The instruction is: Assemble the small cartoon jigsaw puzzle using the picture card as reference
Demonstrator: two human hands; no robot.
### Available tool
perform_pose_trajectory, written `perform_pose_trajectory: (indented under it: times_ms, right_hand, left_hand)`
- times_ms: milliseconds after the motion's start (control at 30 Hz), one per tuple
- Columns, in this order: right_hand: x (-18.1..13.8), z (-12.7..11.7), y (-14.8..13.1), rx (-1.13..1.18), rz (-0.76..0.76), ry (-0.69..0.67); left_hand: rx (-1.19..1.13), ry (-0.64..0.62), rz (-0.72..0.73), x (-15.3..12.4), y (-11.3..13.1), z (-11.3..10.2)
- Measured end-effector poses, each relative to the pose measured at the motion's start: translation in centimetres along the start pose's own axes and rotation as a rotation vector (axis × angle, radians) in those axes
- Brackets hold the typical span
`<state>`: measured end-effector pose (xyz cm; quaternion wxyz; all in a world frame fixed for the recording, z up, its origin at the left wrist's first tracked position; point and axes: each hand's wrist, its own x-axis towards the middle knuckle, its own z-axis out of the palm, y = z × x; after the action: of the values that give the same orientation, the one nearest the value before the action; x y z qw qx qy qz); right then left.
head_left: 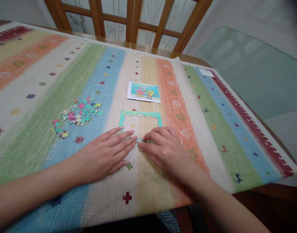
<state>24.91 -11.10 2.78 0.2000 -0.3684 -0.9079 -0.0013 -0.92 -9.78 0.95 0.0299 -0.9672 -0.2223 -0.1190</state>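
A jigsaw puzzle border [141, 114] lies on the striped tablecloth, its teal top edge joined and its inside showing bare cloth. My left hand [109, 150] rests flat with fingers stretched over the lower left corner, hiding part of that side. Curled over the bottom edge is my right hand [163, 145], its thumb and fingertips closed on a puzzle piece [139, 140] there. The fingers cover most of the bottom row, so how those pieces join is hidden. Beyond the border lies a picture card [144, 92] showing cartoon characters.
A heap of loose puzzle pieces [81, 111] lies left of the border, with several strays nearer to me. The patterned tablecloth [206, 123] covers the table. A pale glass panel [250, 71] stands to the right and a wood-framed door [131, 19] behind.
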Motion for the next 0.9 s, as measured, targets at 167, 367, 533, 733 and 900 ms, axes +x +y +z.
perform_pose_trajectory:
  times_ms: [167, 367, 533, 733, 900]
  right_hand:
    - [-0.1, 0.0, -0.1, -0.018, 0.033, -0.019]
    - [-0.3, 0.8, 0.7, 0.146, 0.069, -0.007]
    - [-0.2, 0.2, 1.3, 0.213, 0.187, 0.123]
    - [-0.3, -1.3, 2.0, 0.212, 0.248, 0.212]
    - [-0.3, -1.3, 1.9, 0.208, 0.248, 0.231]
  left_hand:
    - [-0.057, 0.08, -0.01, 0.1, -0.5, -0.3]
    - [-0.096, 0.217, -0.094, -0.8, -2.1, -0.9]
    - [-0.119, 0.185, -0.141, -1.3, -2.5, -0.9]
    - [-0.252, 0.169, -0.224, -0.9, -2.7, -0.6]
    - [-0.283, 0.151, -0.276, -1.0, -3.0, -0.1]
